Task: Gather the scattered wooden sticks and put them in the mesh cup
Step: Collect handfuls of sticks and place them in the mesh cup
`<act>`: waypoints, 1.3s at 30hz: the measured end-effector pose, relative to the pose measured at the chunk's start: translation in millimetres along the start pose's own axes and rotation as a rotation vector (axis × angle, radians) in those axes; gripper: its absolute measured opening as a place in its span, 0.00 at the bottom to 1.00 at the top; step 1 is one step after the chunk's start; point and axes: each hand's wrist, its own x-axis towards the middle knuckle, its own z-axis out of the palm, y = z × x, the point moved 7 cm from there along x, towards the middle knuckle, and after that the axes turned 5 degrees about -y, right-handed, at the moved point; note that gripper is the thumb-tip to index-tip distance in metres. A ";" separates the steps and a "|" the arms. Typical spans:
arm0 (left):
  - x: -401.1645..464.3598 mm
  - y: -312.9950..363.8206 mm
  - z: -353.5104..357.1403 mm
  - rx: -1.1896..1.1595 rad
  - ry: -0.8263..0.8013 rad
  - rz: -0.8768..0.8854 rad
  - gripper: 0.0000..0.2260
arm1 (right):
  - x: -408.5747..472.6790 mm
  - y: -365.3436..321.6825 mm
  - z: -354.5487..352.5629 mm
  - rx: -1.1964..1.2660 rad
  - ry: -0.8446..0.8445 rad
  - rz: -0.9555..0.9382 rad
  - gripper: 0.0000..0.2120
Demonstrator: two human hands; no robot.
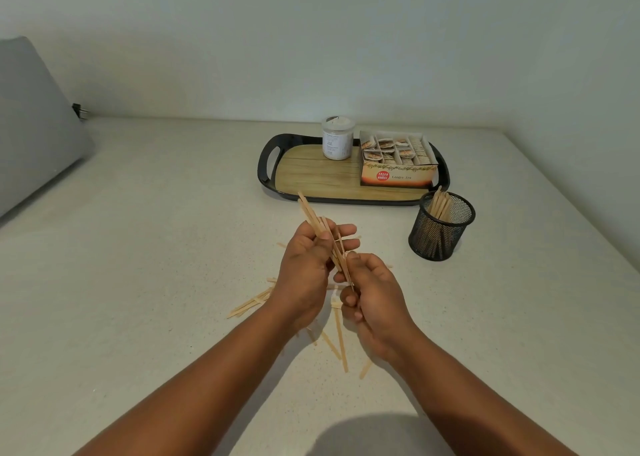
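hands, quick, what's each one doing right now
Left hand: holds a bundle of wooden sticks.
Right hand: fingers curled, pinching the bundle's lower end.

I'm at a pale speckled countertop that runs back to a plain white wall. A grey cushion leans at my far left, a dark plug just beside it. Soft, even light

tea box: "Ginger Tea" on front | red round badge: "FRESH", "HONEST" | white jar: label print too small to read
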 end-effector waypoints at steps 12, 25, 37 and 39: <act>-8.1 -6.0 -2.8 0.268 0.053 0.016 0.09 | -0.2 -12.7 -2.8 -0.315 0.071 -0.189 0.13; -1.6 4.0 -10.2 0.231 0.056 0.042 0.09 | 0.6 -12.7 -3.6 -0.052 -0.031 -0.147 0.04; -2.9 1.2 -10.8 0.532 -0.066 0.101 0.13 | 6.5 -11.0 0.1 -0.071 -0.105 -0.123 0.02; -1.5 -1.3 -10.8 0.547 -0.107 0.043 0.12 | 7.0 -11.1 -1.4 -0.060 -0.109 -0.095 0.02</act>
